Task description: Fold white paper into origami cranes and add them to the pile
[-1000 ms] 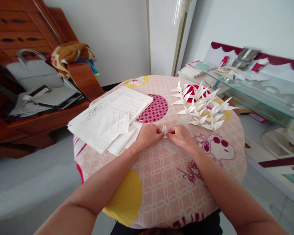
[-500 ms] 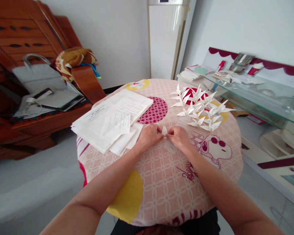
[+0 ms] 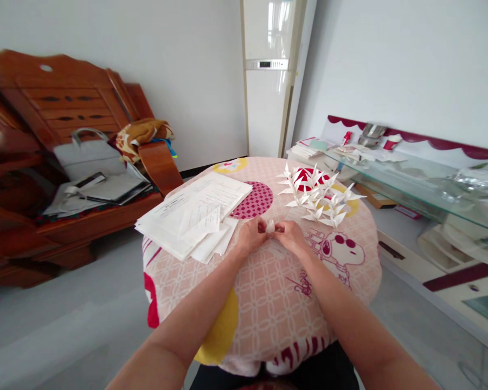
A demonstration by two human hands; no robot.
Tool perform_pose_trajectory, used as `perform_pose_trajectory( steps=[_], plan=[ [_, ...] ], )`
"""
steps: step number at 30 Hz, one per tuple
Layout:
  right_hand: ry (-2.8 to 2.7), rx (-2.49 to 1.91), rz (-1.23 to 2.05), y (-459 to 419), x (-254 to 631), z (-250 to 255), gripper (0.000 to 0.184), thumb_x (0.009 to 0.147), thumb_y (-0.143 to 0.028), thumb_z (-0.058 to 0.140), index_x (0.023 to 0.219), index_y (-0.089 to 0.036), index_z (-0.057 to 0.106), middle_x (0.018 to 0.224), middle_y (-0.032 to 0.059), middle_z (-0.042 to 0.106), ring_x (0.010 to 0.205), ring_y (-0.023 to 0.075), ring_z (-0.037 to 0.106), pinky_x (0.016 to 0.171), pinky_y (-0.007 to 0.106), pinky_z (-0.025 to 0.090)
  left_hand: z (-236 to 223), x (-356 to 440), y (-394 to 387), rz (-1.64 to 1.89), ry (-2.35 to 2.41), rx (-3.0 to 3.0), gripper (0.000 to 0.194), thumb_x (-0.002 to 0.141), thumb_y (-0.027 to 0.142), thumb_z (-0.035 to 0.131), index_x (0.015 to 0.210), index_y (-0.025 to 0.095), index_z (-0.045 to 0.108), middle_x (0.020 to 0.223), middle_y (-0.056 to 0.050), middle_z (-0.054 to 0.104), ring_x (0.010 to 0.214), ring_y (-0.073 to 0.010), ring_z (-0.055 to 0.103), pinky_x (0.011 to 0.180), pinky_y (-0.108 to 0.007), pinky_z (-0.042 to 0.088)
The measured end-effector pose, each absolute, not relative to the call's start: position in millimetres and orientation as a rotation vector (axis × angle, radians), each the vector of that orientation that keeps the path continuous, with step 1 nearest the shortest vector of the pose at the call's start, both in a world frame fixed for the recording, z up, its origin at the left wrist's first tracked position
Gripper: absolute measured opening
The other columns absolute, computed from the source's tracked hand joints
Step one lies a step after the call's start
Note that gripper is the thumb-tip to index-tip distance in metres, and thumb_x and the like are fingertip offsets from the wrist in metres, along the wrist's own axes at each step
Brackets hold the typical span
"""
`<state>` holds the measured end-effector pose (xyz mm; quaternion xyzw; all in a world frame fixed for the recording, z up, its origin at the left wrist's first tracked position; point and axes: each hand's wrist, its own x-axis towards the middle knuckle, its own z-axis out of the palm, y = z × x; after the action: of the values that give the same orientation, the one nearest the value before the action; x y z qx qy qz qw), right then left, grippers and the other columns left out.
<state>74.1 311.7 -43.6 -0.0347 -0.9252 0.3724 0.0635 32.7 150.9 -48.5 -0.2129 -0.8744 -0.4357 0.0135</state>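
A small piece of folded white paper (image 3: 270, 226) is pinched between my two hands over the middle of the round table. My left hand (image 3: 252, 234) grips its left side with the fingers closed. On the other side, the closed fingers of my right hand (image 3: 289, 235) hold its right edge. The fingers cover most of the paper, and only a pointed part shows between them. Beyond my right hand stands a group of several white paper cranes (image 3: 317, 196). Left of my left hand lies a stack of printed papers (image 3: 195, 208), with smaller sheets (image 3: 213, 241) at its near edge.
A patterned pink cloth (image 3: 264, 303) covers the table. On the left, a wooden sofa (image 3: 65, 103) holds a grey bag (image 3: 83, 154) and a folded brown cloth (image 3: 140, 138). A glass-topped cabinet (image 3: 423, 187) runs along the right. A white air conditioner (image 3: 266, 108) stands behind.
The camera view has tilted up and shifted, so the table sits lower in the picture. Both hands still pinch the folded paper, now with fingers closer together around it.
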Motion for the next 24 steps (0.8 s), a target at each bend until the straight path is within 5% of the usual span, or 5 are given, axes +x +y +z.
perform_pose_trajectory(
  steps=[7,12,17,21,24],
  plan=[
    [-2.487,0.006,1.770,320,67,-43,0.021,0.074,-0.033,0.065,0.060,-0.018,0.065,0.053,-0.0025,0.060,0.048,0.0120,0.052,0.050,0.024,0.036,-51,17,150,-2.333,-2.333,-0.727,0.030,0.065,0.024,0.076,0.091,0.014,0.066,0.074,-0.001,0.068,0.065,-0.0132,0.061,0.062,-0.023,0.043],
    [-2.318,0.052,1.842,314,61,-30,0.022,0.071,-0.033,0.067,0.055,-0.019,0.064,0.051,-0.0014,0.060,0.048,0.0113,0.051,0.050,0.024,0.037,-39,11,153,-2.216,-2.268,-0.728,0.030,0.076,0.040,0.071,0.063,0.014,0.061,0.058,0.002,0.056,0.055,-0.0092,0.049,0.055,-0.022,0.035],
    [-2.240,0.023,2.010,305,54,-27,0.021,0.069,-0.035,0.070,0.058,-0.018,0.066,0.052,0.0003,0.063,0.047,0.0119,0.053,0.047,0.024,0.038,-34,2,155,-2.249,-2.204,-0.624,0.033,0.071,0.038,0.074,0.056,0.015,0.056,0.051,0.004,0.051,0.050,-0.0077,0.044,0.051,-0.021,0.033],
    [-2.086,-0.058,2.164,299,51,-32,0.020,0.065,-0.035,0.073,0.057,-0.018,0.067,0.051,0.0007,0.064,0.044,0.0127,0.054,0.044,0.024,0.039,-37,4,155,-2.445,-2.120,-0.593,0.033,0.072,0.040,0.077,0.060,0.013,0.061,0.055,0.002,0.057,0.051,-0.0080,0.050,0.053,-0.021,0.039],
    [-1.944,-0.134,2.261,296,51,-34,0.020,0.064,-0.036,0.076,0.059,-0.017,0.068,0.052,0.0013,0.065,0.045,0.0130,0.055,0.044,0.024,0.040,-37,11,154,-2.604,-2.027,-0.586,0.029,0.076,0.041,0.076,0.084,0.013,0.070,0.075,-0.003,0.071,0.063,-0.0118,0.064,0.063,-0.024,0.050]
  ],
)
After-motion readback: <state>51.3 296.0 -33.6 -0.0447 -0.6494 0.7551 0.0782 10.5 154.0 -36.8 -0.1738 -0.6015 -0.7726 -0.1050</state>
